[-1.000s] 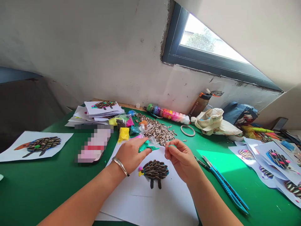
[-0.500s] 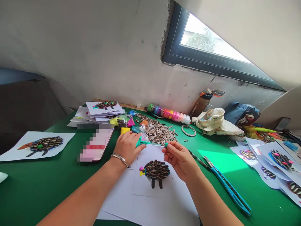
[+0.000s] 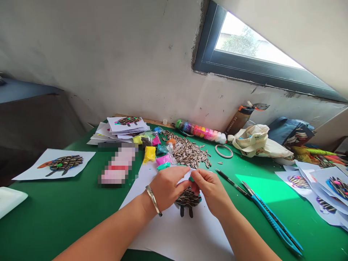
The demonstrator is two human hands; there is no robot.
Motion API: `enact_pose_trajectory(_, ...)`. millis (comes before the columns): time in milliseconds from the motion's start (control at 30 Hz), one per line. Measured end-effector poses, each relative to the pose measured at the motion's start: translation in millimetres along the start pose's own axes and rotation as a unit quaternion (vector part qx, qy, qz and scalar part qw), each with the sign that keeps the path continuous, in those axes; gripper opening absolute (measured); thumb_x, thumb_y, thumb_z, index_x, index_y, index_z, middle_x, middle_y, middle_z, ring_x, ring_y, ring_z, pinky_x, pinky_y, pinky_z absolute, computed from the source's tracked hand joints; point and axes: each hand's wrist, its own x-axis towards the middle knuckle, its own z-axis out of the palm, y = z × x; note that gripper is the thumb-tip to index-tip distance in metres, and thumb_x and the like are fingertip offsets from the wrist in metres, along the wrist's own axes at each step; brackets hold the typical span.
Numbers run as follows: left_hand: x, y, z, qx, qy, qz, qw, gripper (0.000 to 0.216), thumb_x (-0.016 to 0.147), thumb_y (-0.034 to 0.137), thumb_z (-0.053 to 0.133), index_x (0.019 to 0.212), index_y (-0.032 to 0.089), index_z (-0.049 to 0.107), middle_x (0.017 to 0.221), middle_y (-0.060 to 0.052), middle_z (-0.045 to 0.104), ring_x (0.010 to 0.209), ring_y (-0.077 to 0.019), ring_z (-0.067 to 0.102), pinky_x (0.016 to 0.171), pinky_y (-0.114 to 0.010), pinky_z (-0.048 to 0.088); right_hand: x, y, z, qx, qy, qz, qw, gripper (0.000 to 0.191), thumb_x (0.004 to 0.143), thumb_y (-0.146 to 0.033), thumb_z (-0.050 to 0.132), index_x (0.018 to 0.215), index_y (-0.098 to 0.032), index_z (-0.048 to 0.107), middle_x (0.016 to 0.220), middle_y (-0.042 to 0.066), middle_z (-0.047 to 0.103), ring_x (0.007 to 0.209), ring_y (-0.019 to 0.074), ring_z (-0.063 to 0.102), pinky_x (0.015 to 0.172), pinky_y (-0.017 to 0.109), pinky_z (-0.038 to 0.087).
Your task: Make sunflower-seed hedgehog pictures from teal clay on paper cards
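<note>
My right hand (image 3: 213, 190) pinches a small lump of green clay (image 3: 191, 178) between thumb and fingertips. Close beside it is my left hand (image 3: 169, 186), a silver bangle on its wrist, with thumb and forefinger apart and pointing toward the lump; its other fingers are mostly hidden. Both hands are above a sunflower-seed animal picture (image 3: 189, 200) with two dark legs, and they cover its head end. The picture lies on white paper (image 3: 174, 235). Just beyond my left hand lies a piece of bright turquoise-green clay (image 3: 163, 166).
Clay packets, including a yellow one (image 3: 149, 155), lie before a pile of sunflower seeds (image 3: 190, 152). A pen (image 3: 233, 184) and blue tweezers (image 3: 273, 217) lie on the right. Finished pictures (image 3: 63, 164) rest at both sides. A bottle (image 3: 238, 119) and cloth bag (image 3: 251, 139) stand behind.
My left hand has moved from the turquoise-green clay back toward my right hand, uncovering the clay packets. The hands now meet over the seed picture, and the view has shifted slightly.
</note>
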Motion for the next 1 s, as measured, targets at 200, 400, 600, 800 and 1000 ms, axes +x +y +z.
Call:
enact_pose_trajectory(200,2,10,1,-0.034,-0.047,-0.009,0.998,0.02,0.092,0.011,0.049,0.082,0.02,0.065,0.079,0.002,0.069,0.073,-0.014,0.064,0.071,-0.025,0.048,-3,-1,4,-0.062,0.005,-0.026,0.998,0.046,0.086,-0.054,0.058,0.061,-0.015,0.059,0.055,0.0,0.054,0.053,0.0102,0.045,0.05,0.023,0.034)
enact_pose_trajectory(400,1,9,0,0.031,-0.025,0.02,0.999,0.026,0.097,0.017,0.044,0.079,0.017,0.063,0.07,-0.001,0.067,0.066,-0.0154,0.061,0.064,-0.027,0.045,-5,-4,5,-0.097,-0.031,-0.042,0.994,0.048,0.09,-0.054,0.051,0.065,-0.015,0.063,0.061,0.002,0.057,0.056,0.0114,0.047,0.053,0.023,0.037)
enact_pose_trajectory(600,1,8,0,0.029,-0.03,0.013,0.999,0.031,0.098,0.022,0.044,0.073,0.017,0.061,0.062,0.001,0.062,0.058,-0.0139,0.056,0.059,-0.026,0.042,-9,-3,3,-0.137,-0.063,-0.013,0.988,0.059,0.091,-0.062,0.039,0.068,-0.015,0.066,0.063,0.004,0.061,0.055,0.0138,0.053,0.052,0.025,0.041)
enact_pose_trajectory(800,10,14,-9,-0.137,-0.033,-0.146,0.979,0.027,0.094,0.026,0.05,0.073,0.019,0.064,0.062,0.003,0.059,0.058,-0.0113,0.055,0.057,-0.022,0.042,-8,-2,-1,-0.226,0.045,-0.13,0.964,0.038,0.091,-0.05,0.051,0.094,-0.017,0.07,0.076,0.005,0.066,0.062,0.0146,0.056,0.057,0.026,0.046)
enact_pose_trajectory(1000,18,15,-16,-0.342,-0.095,-0.331,0.874,0.038,0.081,0.05,0.061,0.064,0.017,0.064,0.063,-0.001,0.061,0.056,-0.0133,0.058,0.054,-0.023,0.049,-8,-6,4,-0.23,0.031,-0.265,0.936,0.019,0.091,-0.025,0.054,0.101,-0.023,0.07,0.082,0.004,0.066,0.071,0.0155,0.059,0.064,0.028,0.048)
